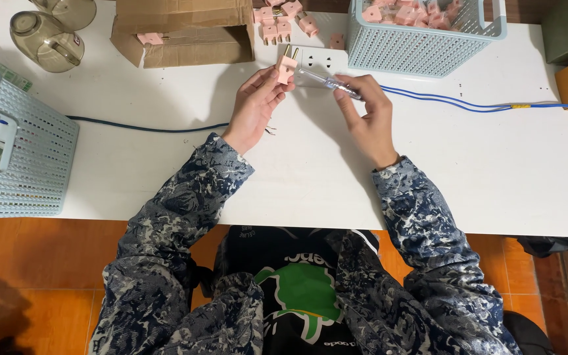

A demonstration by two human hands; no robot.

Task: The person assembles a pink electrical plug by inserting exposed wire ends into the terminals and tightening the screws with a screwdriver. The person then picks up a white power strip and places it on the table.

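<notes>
My left hand (256,106) pinches a small pink two-pin plug (287,66), its brass pins pointing away from me. My right hand (367,113) grips a clear-handled screwdriver (329,82) whose tip points left at the plug's side. Both hands hover over the white table (494,164), just in front of a white socket strip (322,62). A blue cable (468,104) runs from the strip off to the right.
A pale blue basket (422,39) of pink plugs stands at the back right. A torn cardboard box (185,33) sits back centre with loose pink plugs (281,23) beside it. Another blue basket (14,151) is at left, smoky plastic cups (47,39) at the back left.
</notes>
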